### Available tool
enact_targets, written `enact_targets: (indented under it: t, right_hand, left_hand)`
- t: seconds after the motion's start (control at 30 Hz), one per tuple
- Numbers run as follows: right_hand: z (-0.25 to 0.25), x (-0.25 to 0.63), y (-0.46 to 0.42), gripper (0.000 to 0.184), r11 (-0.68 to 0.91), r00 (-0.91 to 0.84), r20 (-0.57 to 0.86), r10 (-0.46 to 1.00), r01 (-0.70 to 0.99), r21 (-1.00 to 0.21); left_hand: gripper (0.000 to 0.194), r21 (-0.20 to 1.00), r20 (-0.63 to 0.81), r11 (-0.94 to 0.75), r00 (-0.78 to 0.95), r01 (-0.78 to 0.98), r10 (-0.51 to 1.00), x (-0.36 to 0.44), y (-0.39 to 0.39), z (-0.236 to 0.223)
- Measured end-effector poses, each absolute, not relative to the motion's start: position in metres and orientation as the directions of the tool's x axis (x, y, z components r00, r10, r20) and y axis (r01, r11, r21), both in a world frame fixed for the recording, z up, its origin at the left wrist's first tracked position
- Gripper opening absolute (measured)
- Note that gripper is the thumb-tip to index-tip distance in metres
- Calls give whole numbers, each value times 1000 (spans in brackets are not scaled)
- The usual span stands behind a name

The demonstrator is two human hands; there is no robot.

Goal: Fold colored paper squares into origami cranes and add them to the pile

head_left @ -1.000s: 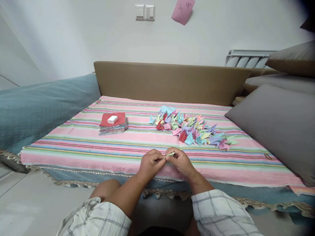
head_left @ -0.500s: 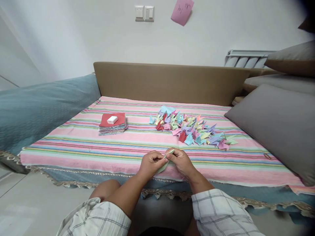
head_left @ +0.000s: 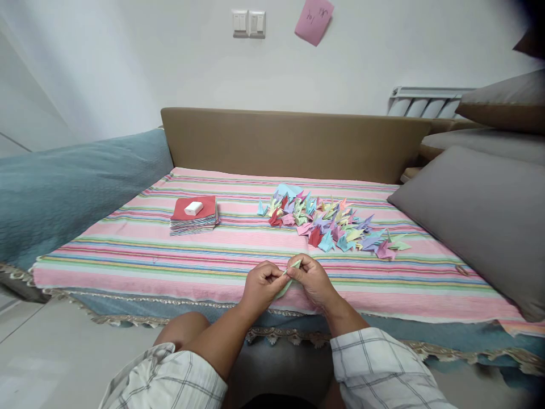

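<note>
A: Logging hands. What are they doing?

B: Both are working close together, fingertips nearly meeting. The left hand is pinching the green paper between thumb and fingers; the right hand is clamping its upper end.

A: And the paper's position?

B: It is hanging between the hands, just above the front part of the striped cloth, one tip showing above the fingers and a wider part slanting down below. (The fingers are hiding the fold itself, so I am not recording its shape.)

A: Surroundings?

B: Folded cranes are lying in a loose cluster beyond the hands, mostly towards the right. A stack of sheets is sitting well to the left, bearing a white block. A grey cushion is leaning in from the right.

A: Judgement on handling?

B: Thin sheet, probably creasing easily, so light pressure is serving best. One hand should be steadying the layers while the other is lining up edges and pressing from the point outward. Uneven pinching would be risking a skewed crease; tugging both ends would be risking a tear.
</note>
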State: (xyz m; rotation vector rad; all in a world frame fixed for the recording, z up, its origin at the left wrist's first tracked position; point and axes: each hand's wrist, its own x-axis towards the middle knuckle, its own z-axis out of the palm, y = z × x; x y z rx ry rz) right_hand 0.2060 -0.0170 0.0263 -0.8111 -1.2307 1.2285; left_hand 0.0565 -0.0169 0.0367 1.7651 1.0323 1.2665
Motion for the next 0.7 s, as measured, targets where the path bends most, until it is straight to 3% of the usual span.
enact_targets:
  t: [0.1,0.2,0.37,0.53,0.7]
  right_hand:
    - [26,206,-17,24,205,-88,233,968,-251,-946]
    - [25,206,-16,27,161,-62,186,981,-285,-945]
    - [23,203,-17,33,22,-112,71,991,-389,-921]
    - [21,201,-17,33,-4,-115,51,992,-436,-900]
    - [20,202,-14,34,24,-82,61,995,-395,-918]
  left_hand:
    - [21,939,308,-332,202,95,930,58,-18,35]
    - [35,990,125,-99,280,-103,952,60,-18,30]
    - [43,901,-139,290,416,-323,899,65,-20,26]
    - [39,812,-157,390,480,-434,863,66,-22,30]
    - [39,823,-167,377,454,-424,875,67,-22,32]
